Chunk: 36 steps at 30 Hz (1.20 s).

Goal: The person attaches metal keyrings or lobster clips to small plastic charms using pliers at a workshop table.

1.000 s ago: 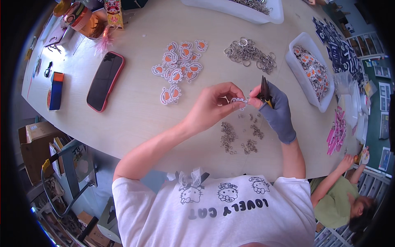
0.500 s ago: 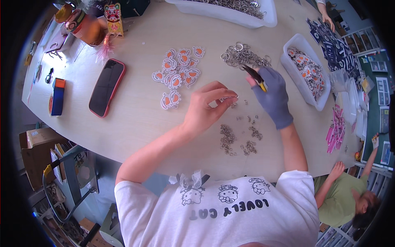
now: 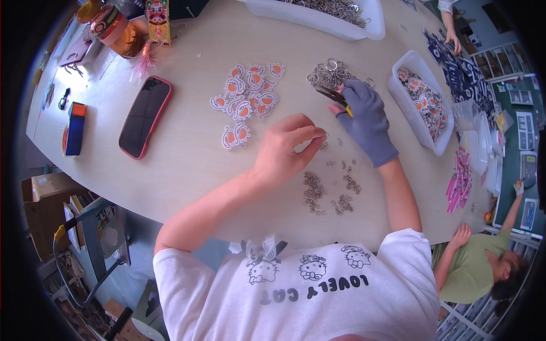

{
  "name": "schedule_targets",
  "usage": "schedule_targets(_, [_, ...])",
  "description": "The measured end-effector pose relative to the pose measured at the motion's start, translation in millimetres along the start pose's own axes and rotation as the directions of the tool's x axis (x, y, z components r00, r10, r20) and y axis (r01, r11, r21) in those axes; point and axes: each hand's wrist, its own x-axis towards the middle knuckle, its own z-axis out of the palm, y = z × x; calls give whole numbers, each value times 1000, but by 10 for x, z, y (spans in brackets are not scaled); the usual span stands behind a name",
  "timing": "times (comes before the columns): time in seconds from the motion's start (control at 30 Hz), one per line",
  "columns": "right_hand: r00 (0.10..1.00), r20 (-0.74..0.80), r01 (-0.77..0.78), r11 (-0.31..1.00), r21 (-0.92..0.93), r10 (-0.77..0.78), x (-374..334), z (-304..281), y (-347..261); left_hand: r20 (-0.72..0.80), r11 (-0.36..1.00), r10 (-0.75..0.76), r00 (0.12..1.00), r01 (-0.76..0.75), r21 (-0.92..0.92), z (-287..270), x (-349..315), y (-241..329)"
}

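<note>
My left hand [image 3: 287, 145] is closed in a pinch, with thumb and forefinger pressed together. A tiny metal ring [image 3: 326, 136] shows at their tips; anything else inside the pinch is hidden. In a grey fingerless glove, my right hand [image 3: 367, 116] grips a pair of pliers [image 3: 335, 98] with dark jaws and a yellow-and-black handle. The jaws point up and left, beside a pile of metal key rings [image 3: 330, 74]. Small ring links [image 3: 314, 190] lie in loose clusters below my hands. Left of them are several white-and-orange printed charms [image 3: 242, 105].
A white bin of metal rings [image 3: 372, 28] stands at the far edge, and another bin of charms [image 3: 395, 85] at the right. Pink strips [image 3: 459, 182] lie beyond it. A phone [image 3: 145, 116] and a blue-orange box [image 3: 75, 129] are leftward. Other people sit at the right.
My right hand has moved slightly up and left with the pliers, their jaws now nearer the key-ring pile's left side. My left hand keeps its pinch in nearly the same place.
</note>
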Motion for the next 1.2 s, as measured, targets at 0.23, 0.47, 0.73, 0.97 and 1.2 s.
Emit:
schedule_targets(0.23, [999, 32, -6, 1000, -23, 7, 15, 146, 106, -7, 997, 34, 999, -33, 72, -29, 11, -40])
schedule_targets(0.47, [998, 42, -39, 999, -25, 40, 59, 121, 134, -6, 998, 26, 1000, -26, 61, -33, 13, -62])
schedule_targets(0.73, [818, 468, -566, 322, 759, 335, 48, -470, -82, -25, 993, 66, 998, -63, 105, -56, 12, -110])
schedule_targets(0.97, [787, 553, -600, 127, 790, 275, 13, -685, -402, -25, 989, 96, 995, -92, 118, -63, 3, -114])
schedule_targets(1.2, [814, 542, -580, 229, 782, 207, 29, -665, -496, -47, 986, 137, 989, -132, 102, -56, -13, -119])
